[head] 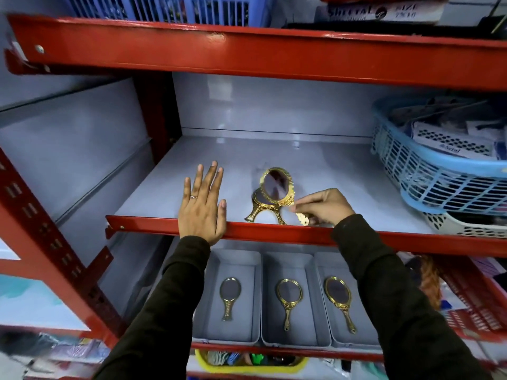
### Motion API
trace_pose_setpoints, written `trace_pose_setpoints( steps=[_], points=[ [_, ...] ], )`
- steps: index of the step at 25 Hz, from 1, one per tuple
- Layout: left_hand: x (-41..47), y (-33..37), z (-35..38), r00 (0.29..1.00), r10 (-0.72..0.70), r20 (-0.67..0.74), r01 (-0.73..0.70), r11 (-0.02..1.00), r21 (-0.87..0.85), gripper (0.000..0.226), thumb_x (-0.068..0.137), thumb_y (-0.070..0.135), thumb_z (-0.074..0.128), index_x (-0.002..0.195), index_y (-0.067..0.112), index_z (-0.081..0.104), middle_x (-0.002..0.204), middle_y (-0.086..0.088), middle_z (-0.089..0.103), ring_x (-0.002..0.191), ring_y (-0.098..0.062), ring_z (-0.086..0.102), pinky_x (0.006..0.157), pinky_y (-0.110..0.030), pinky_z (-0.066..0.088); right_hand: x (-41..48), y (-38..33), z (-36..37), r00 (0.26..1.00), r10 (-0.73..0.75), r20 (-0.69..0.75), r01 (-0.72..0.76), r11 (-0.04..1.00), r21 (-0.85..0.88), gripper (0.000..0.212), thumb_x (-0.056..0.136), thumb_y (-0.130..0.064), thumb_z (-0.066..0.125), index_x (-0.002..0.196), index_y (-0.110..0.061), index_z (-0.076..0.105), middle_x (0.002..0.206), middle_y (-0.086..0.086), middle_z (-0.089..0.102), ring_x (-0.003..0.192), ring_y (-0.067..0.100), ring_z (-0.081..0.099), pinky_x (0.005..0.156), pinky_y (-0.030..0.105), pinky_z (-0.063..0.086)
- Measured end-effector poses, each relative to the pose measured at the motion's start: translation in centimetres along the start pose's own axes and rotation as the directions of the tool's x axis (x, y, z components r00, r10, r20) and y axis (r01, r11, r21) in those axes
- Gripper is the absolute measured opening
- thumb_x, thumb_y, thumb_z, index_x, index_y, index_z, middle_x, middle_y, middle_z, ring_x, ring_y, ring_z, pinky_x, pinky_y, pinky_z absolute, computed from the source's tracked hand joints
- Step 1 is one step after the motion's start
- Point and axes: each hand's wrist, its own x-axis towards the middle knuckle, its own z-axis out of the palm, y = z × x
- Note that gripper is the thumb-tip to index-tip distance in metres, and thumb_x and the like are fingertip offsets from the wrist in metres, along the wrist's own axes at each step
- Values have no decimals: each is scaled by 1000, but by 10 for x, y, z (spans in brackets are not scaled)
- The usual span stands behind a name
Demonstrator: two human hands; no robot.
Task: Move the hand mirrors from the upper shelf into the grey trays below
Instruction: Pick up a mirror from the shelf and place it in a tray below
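On the upper shelf (315, 160) a small pile of gold-framed hand mirrors (263, 205) lies near the front edge. One gold mirror (275, 185) is tilted up off the pile, and my right hand (325, 207) pinches its handle. My left hand (203, 207) lies flat and open on the shelf's red front rail, left of the pile, holding nothing. Below stand three grey trays side by side: left tray (233, 259), middle tray (288, 260), right tray (323, 264). Each tray holds one gold mirror (230, 296) (288, 298) (338, 297).
A blue plastic basket (439, 182) full of packets sits at the shelf's right, over a white basket (466, 226). A red upright post (55, 242) stands at the left. Another blue basket (164, 9) sits on the shelf above. A yellow basket (247, 364) is under the trays.
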Motion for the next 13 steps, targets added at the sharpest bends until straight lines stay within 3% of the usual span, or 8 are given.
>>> trace_pose_setpoints(
  steps=[4, 7, 13],
  points=[
    [0, 2, -2, 1000, 0, 15, 0, 1000, 3, 65, 90, 33, 22, 152, 12, 24, 161, -4, 19, 151, -23, 10, 123, -41, 3, -24, -9, -22, 999, 17, 43, -25, 982, 188, 27, 73, -17, 82, 97, -7, 79, 80, 10, 73, 61, 13, 64, 56, 21, 57],
    [-1, 3, -2, 1000, 1, 21, -1, 1000, 8, 65, 90, 32, 22, 153, 13, 22, 161, -3, 19, 151, -23, 9, 123, -42, 4, -48, -6, -29, 992, 56, 116, -87, 954, 286, 29, 72, -20, 82, 99, -10, 78, 83, 7, 77, 61, 10, 70, 54, 18, 58],
    [-2, 4, -1, 1000, -1, 17, 1, 1000, -5, 66, 90, 31, 22, 153, 11, 20, 161, -3, 18, 151, -23, 9, 124, -41, 4, -97, 38, -45, 925, 132, 356, -205, 963, 174, 45, 51, -24, 84, 94, -13, 78, 78, 8, 79, 52, 10, 72, 46, 18, 58]
  ],
)
